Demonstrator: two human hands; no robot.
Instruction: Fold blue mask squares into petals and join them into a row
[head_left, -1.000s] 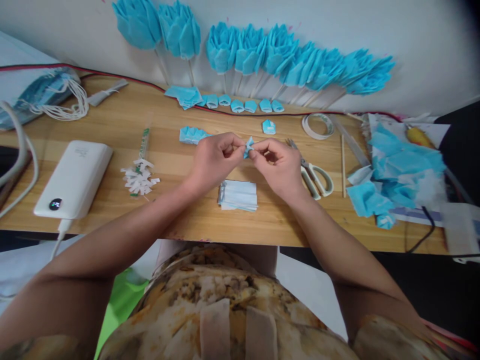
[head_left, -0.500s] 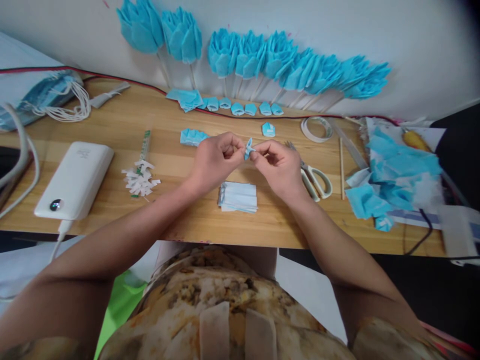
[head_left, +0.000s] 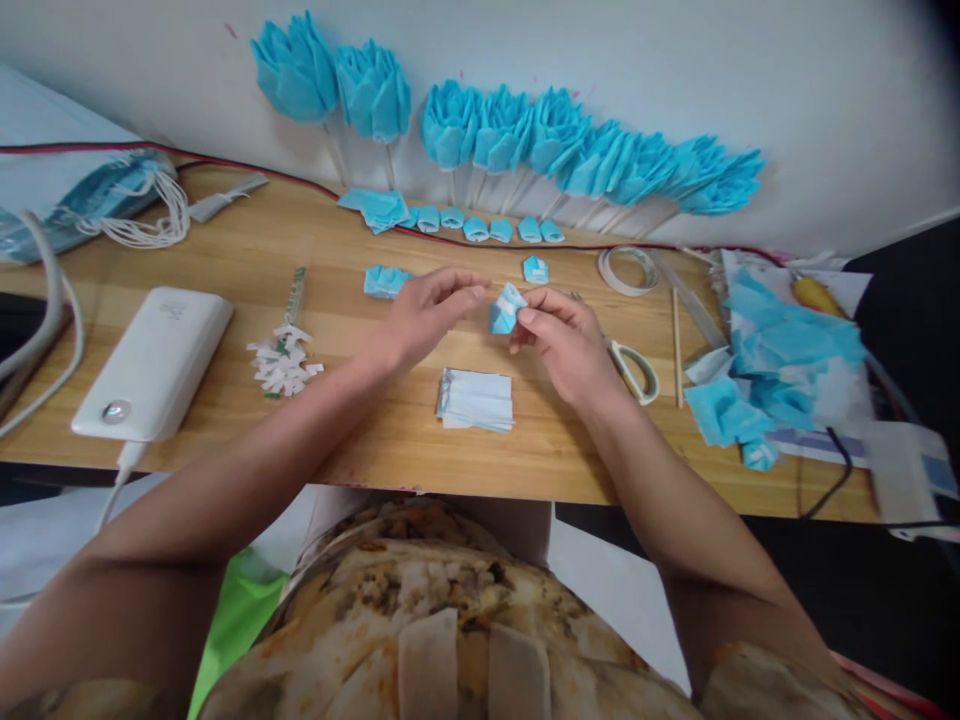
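Observation:
My right hand (head_left: 566, 340) pinches a small folded blue piece (head_left: 505, 310) above the wooden table (head_left: 225, 250). My left hand (head_left: 427, 312) is just left of it, fingers stretched out and apart, touching nothing that I can see. Below the hands lies a small stack of white-and-blue cut sheets (head_left: 476, 398). A folded blue piece (head_left: 535, 269) and another blue bundle (head_left: 385, 281) lie just beyond the hands.
Blue paper flowers on sticks (head_left: 525, 130) lean on the wall, with small folded pieces (head_left: 480, 225) in a row below. Scissors (head_left: 637, 368), a tape roll (head_left: 632, 270), sticks and blue scraps (head_left: 780, 360) lie right. A white power bank (head_left: 154, 360) and white snippets (head_left: 283, 362) lie left.
My left hand has let go of the blue piece and opened its fingers. My right hand keeps the piece, which now looks fuller and turned.

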